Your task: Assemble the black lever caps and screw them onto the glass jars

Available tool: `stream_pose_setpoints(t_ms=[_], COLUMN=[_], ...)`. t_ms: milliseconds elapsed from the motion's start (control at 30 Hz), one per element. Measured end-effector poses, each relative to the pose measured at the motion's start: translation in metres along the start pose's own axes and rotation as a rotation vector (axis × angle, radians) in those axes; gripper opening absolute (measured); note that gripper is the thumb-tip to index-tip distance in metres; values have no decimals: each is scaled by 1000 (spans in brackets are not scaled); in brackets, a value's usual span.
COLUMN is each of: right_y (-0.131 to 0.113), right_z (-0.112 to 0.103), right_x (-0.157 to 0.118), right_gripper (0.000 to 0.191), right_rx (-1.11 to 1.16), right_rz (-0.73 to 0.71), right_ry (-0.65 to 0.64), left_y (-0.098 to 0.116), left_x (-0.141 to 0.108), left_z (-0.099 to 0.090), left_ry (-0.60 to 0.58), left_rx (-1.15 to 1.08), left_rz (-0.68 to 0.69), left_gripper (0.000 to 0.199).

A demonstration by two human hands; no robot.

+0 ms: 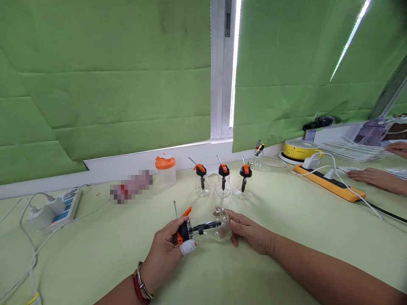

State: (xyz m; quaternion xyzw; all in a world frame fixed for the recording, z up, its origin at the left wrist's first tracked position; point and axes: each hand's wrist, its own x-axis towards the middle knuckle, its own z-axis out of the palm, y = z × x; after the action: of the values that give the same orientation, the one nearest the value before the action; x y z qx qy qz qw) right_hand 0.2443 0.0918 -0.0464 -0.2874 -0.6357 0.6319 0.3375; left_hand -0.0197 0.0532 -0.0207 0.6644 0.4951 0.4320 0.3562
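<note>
Clear glass flask (219,228), lying on its side just above the pale green table (286,237), held between your two hands near the front centre. Its black-and-orange stopper (183,231) faces left, with a thin metal rod (175,209) rising from it and a dark stem running inside the glass. Your left hand (165,254) is closed around the stopper end; one finger carries a white bandage (188,246), and bangles (142,286) circle the wrist. Your right hand (251,231) cups the rounded base of the flask, fingers curled against the glass.

Behind the flask, three similar flasks stand upright in a row: one at left (202,182), one in the middle (224,183), one at right (243,184), each with an orange-topped stopper. A fourth small flask (258,157) stands further back, near the wall. To the left of the row stands a translucent cup with an orange lid (165,169), and beside it a blurred object that cannot be identified.

At far left lies a white power strip (60,207) with cables. At right, an orange power strip (330,184) runs along the table, with a yellow round tin (299,150) behind it. Another person's hand (365,176) rests on the table at far right. Green blinds (111,84) cover the window.
</note>
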Motion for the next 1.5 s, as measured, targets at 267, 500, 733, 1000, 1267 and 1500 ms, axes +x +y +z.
stream_pose_setpoints(t_ms=[267, 500, 733, 1000, 1267, 1500], right_y=[-8, -6, -7, -3, 2, 5], right_z=[2, 1, 2, 1, -2, -3], right_x=[0, 0, 0, 1, 2, 4], right_gripper=[70, 67, 71, 68, 67, 66], right_rx=[68, 87, 61, 33, 12, 1], right_rz=[-10, 22, 64, 60, 58, 64], right_ry=[-26, -27, 9, 16, 21, 17], left_y=[-2, -4, -7, -6, -3, -2], left_x=[0, 0, 0, 0, -2, -2], left_z=[0, 0, -1, 0, -2, -2], left_ry=[3, 1, -1, -26, -71, -84], left_rx=[2, -4, 4, 6, 71, 59], left_rz=[36, 21, 53, 22, 58, 61], left_gripper=[51, 53, 51, 53, 53, 52])
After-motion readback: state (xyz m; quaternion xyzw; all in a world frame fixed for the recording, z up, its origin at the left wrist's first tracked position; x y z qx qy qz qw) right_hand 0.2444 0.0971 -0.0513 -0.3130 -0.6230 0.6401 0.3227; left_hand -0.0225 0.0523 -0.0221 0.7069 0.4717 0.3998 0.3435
